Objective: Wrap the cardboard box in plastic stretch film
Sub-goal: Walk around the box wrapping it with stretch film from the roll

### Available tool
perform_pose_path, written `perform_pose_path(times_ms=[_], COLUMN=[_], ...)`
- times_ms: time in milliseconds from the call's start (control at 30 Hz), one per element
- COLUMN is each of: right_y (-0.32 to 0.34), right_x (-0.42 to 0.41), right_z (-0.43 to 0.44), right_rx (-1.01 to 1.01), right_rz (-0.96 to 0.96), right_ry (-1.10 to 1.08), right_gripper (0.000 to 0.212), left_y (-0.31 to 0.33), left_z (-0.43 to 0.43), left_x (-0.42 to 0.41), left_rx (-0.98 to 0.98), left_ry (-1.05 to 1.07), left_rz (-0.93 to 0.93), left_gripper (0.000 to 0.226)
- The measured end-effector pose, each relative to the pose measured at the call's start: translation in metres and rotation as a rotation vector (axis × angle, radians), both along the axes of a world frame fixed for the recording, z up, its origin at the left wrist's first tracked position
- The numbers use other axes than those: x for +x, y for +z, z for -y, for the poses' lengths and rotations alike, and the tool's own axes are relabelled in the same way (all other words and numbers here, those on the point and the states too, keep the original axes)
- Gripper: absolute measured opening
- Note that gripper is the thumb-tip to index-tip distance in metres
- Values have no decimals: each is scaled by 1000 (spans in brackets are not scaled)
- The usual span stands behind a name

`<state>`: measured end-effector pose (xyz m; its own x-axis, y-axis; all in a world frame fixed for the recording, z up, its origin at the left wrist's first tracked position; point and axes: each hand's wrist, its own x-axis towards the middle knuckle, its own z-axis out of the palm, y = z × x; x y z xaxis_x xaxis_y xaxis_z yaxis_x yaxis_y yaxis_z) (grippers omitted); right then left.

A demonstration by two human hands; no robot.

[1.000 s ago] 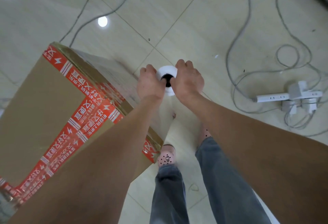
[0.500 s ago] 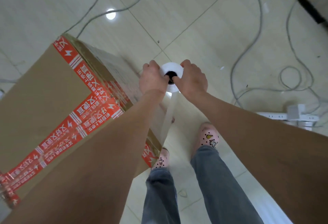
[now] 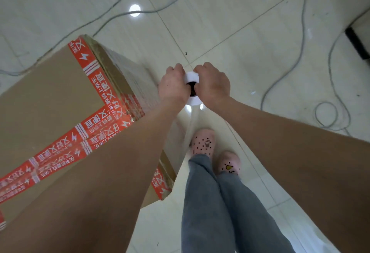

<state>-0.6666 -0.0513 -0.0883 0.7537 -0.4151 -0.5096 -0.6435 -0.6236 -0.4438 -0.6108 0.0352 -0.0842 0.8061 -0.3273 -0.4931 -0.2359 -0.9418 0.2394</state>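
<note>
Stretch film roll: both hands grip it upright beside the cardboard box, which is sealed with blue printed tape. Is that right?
No. The head view shows the tape on the cardboard box is red with white print, not blue. The left hand and right hand do both grip the stretch film roll upright beside the box.

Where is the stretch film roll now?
Head view, centre: the roll is gripped between the left hand and right hand, just right of the cardboard box.
</note>
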Motion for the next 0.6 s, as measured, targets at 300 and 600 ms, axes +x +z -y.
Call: perform_pose_path(times_ms=[300,600], right_y=[3,-7], right_x=[44,54], right_z=[-3,-7], right_rx=[-11,188], right_rz=[-4,-41], right_ry=[-69,-411], right_gripper=[38,30], left_y=[2,-3], left_z=[2,4], left_x=[38,67], left_rx=[-1,18], left_ry=[160,-208], left_rz=[2,37], left_gripper=[29,26])
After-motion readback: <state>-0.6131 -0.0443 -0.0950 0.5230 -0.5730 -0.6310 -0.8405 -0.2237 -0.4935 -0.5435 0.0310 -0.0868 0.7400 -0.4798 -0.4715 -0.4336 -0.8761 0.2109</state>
